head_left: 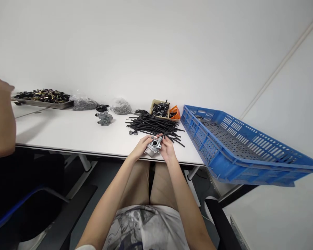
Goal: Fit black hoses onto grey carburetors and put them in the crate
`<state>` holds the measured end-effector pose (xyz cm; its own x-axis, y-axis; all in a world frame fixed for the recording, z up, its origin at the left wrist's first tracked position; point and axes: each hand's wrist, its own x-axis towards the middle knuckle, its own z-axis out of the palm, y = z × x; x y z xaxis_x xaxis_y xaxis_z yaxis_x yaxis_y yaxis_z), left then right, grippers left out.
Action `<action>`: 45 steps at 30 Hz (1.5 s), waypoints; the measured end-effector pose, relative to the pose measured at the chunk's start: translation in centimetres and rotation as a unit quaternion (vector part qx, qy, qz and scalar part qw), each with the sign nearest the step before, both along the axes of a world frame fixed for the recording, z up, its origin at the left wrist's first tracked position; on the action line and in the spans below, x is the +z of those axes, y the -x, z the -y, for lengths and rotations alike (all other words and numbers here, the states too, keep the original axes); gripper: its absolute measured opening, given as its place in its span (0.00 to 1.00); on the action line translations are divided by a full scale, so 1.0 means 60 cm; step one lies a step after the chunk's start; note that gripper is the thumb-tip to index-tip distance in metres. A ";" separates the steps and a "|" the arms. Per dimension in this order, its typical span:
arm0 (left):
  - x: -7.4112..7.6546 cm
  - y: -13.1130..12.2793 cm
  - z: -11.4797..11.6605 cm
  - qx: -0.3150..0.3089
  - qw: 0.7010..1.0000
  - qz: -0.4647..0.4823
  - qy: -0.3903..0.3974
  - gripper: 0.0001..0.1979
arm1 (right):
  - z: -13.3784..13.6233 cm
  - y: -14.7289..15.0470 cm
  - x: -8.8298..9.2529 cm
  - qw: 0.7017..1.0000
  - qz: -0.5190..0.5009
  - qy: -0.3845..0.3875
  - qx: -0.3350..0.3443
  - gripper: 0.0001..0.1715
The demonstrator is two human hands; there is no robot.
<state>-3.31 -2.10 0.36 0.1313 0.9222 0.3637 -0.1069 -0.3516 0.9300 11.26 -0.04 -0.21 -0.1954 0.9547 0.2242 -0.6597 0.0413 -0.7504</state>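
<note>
At the table's front edge, a silver-grey carburetor (152, 149) with a round dark bore is held between both hands. My left hand (141, 146) is closed around its left side, fingers over the top. My right hand (167, 148) grips its upper right side, where a black part (165, 134) sticks out; whether that is a hose end or a cap I cannot tell. Just behind the hands lies a spread of black rubber hoses (156, 124). Two small dark round fittings (133, 132) rest to the left of these. A second carburetor (104, 118) sits farther left on the white table (75, 130).
Along the wall stand a metal tray (45, 103) of bolt-like parts, clear plastic bags (121, 106), a cream bin (160, 108) of black parts and an orange basket (175, 113). A large blue crate (224, 163) borders the right side. Another person's arm (1, 118) is at left.
</note>
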 end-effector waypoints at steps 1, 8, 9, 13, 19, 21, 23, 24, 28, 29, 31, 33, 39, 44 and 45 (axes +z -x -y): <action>0.001 0.000 0.000 0.001 1.000 -0.005 -0.002 0.17 | 0.001 0.000 -0.002 1.000 -0.004 0.001 0.000 0.10; 0.001 -0.001 0.001 0.024 0.999 -0.026 -0.015 0.17 | 0.001 -0.002 -0.004 1.000 -0.004 0.015 -0.025 0.11; 0.001 -0.001 0.001 0.027 0.999 -0.030 -0.015 0.17 | 0.001 -0.001 -0.003 0.999 -0.003 0.021 -0.029 0.12; 0.004 -0.002 0.006 0.043 0.998 -0.051 -0.014 0.18 | -0.001 0.002 -0.002 0.999 -0.006 0.036 -0.033 0.13; 0.006 -0.004 0.010 0.071 0.994 -0.083 -0.018 0.18 | -0.006 0.004 -0.005 0.998 0.005 0.048 -0.039 0.15; 0.006 -0.004 0.009 0.074 0.993 -0.086 -0.017 0.18 | -0.005 0.003 -0.005 0.998 0.004 0.051 -0.039 0.14; 0.005 -0.003 0.008 0.071 0.994 -0.085 -0.016 0.18 | -0.003 0.002 -0.004 0.998 0.001 0.048 -0.032 0.13; 0.005 -0.003 0.008 0.068 0.994 -0.083 -0.015 0.18 | -0.001 0.001 -0.003 0.999 -0.001 0.044 -0.025 0.12; 0.005 -0.001 0.008 0.056 0.995 -0.078 -0.016 0.18 | 0.005 -0.002 0.002 0.999 -0.005 0.031 -0.002 0.10; 0.005 -0.001 0.008 0.055 0.995 -0.080 -0.016 0.18 | 0.006 -0.003 0.003 0.999 -0.004 0.033 -0.001 0.09; 0.006 -0.001 0.010 0.056 0.995 -0.086 -0.016 0.18 | 0.006 -0.004 0.003 0.999 -0.001 0.039 -0.001 0.09; 0.008 -0.002 0.011 0.059 0.994 -0.089 -0.017 0.19 | 0.004 -0.004 0.002 0.999 0.000 0.037 0.001 0.10; 0.007 -0.004 0.011 0.071 0.993 -0.090 -0.024 0.18 | -0.003 0.001 -0.004 0.998 -0.010 0.052 -0.028 0.12; 0.004 -0.002 0.008 0.071 0.994 -0.078 -0.020 0.18 | 0.003 0.000 0.000 0.999 -0.013 0.033 0.016 0.12; 0.004 -0.001 0.007 0.071 0.995 -0.073 -0.021 0.18 | 0.004 -0.001 0.001 0.999 -0.008 0.026 0.027 0.12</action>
